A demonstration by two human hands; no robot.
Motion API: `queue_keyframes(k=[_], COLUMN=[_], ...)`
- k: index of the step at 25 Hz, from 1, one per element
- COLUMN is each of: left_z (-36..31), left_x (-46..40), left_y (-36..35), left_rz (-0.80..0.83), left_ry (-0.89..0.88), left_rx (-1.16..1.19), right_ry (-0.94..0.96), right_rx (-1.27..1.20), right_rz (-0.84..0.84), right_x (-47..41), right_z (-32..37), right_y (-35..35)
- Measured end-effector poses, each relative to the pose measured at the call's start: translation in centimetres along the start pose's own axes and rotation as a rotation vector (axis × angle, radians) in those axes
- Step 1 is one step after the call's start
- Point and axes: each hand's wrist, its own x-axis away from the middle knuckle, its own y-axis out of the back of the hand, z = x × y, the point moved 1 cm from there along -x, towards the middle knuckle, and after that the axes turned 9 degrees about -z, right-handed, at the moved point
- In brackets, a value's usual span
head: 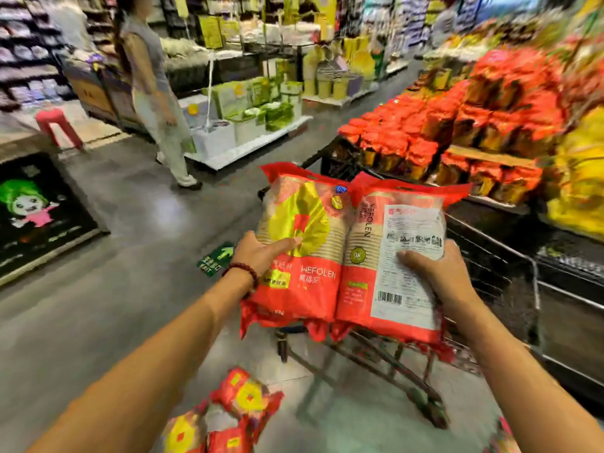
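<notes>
Although they are too blurred for their resting place to be told, a few loose red-and-yellow packs (242, 403) are seen nearest, below the near end of the cart (510, 256). Above that same end, the left pack (304, 289) is clamped by the left hand (261, 253), thumb laid across its front. The right pack (411, 230), label side up, is gripped by the right hand (438, 273), and the two packs are pressed side by side. What look like stacked paper cups are shown through the film of each. The loading is judged unfinished: both packs are held over the cart and neither has been set down. The cart's basket is largely hidden and dark, so its contents cannot be told. Beyond the cart to its right, a display (474, 119) of like red packs is piled. Beyond it to the left, a shopper (153, 93) and a pink stool (57, 125) are seen before blurred shelves.
</notes>
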Motion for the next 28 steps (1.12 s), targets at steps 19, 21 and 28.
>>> queue_keyframes(k=[19,21,28], left_z=[-4.5,-1.6,10.4], left_x=[-22.4,-23.2,-25.1], left_y=[-38.4,-39.6,-43.3], left_rz=[0.557,0.559,0.524], left_ry=[0.17,0.214,0.408], left_rx=[-0.232,-0.296,-0.479], right_ry=[-0.43,-0.538,-0.846], right_rx=[0.188,0.251,0.3], right_rz=[-0.44,-0.456,-0.36], right_x=[-26.4,-27.1,-28.1], right_z=[-19.1,-23.4,-34.5], right_y=[13.7,13.2,9.6])
